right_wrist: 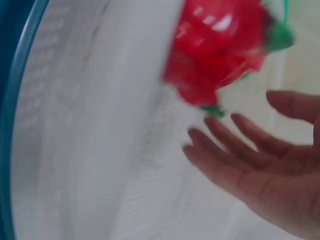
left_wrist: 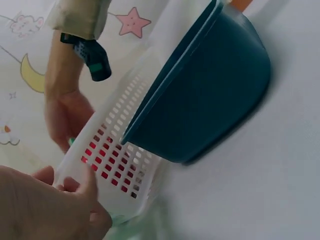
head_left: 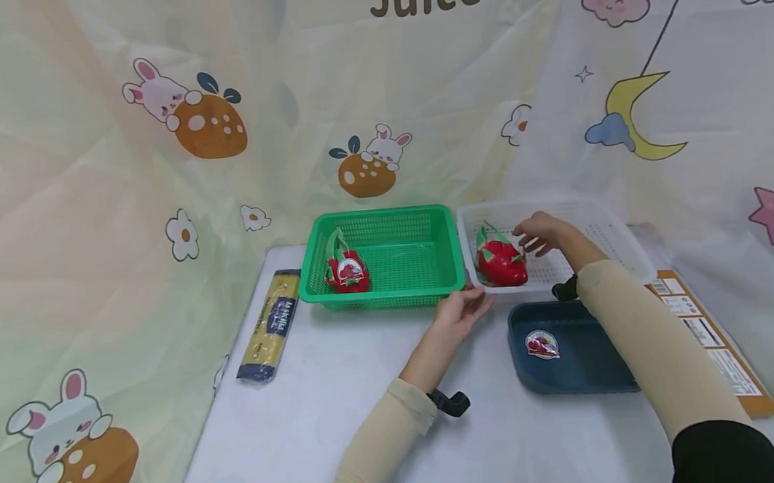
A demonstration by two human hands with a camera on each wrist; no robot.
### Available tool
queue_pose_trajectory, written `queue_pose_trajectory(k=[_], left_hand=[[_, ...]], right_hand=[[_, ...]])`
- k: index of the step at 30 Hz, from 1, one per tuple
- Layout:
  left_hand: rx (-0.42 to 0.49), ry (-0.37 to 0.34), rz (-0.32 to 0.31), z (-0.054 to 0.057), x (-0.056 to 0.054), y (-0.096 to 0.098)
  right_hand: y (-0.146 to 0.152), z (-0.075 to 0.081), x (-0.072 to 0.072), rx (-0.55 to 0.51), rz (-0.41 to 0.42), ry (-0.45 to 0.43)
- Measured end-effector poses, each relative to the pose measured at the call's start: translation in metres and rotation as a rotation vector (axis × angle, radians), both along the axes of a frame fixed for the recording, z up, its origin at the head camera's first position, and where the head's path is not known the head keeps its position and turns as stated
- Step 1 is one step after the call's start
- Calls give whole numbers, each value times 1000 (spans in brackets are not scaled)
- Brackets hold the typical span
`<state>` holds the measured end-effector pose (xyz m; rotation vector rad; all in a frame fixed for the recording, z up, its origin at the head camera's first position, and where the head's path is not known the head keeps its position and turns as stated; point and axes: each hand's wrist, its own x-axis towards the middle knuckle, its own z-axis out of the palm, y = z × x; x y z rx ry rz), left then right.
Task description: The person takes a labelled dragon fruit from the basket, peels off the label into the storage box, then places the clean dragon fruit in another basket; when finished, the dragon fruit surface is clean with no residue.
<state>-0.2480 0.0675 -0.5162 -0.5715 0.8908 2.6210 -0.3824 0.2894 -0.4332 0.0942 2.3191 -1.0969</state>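
A red toy dragon fruit (head_left: 502, 263) with green leaf tips lies at the left end of the white perforated basket (head_left: 556, 209). My right hand (head_left: 547, 237) is over this basket, its fingers spread and bare beside the fruit; in the right wrist view the fingertips (right_wrist: 212, 123) are right by the fruit's lower tip. At the basket's front left corner, my left hand (head_left: 458, 314) holds the rim between thumb and fingers. A second dragon fruit (head_left: 348, 271) with a round label sits in the green basket (head_left: 390, 300), just left of that hand.
In front of the white basket stands a dark blue tub (head_left: 578, 385) with a round dragon-fruit sticker (head_left: 542, 345) in it, partly behind the right forearm. A spaghetti pack (head_left: 270, 326) lies at the left edge, an orange-brown labelled sheet (head_left: 714, 341) at the right. A printed curtain hangs behind.
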Motion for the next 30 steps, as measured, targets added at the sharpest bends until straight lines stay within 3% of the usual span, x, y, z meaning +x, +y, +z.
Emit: queue_pose_trajectory(k=[7,11,18,24,30], left_hand=[[-147,-13,-123,2,22,-9],[-169,-11,-148,4,36,-19],[-176,48,-117,11,55,-56],[-217,68,-59,15,58,-98],[-291,70,88,17,55,-139]], right_hand=[[-29,24,19,77,-104,351],[-46,30,32,29,-145,451],[-80,35,50,-34,-136,524],[-114,39,61,-122,-106,529],[-145,37,65,-177,-55,522]])
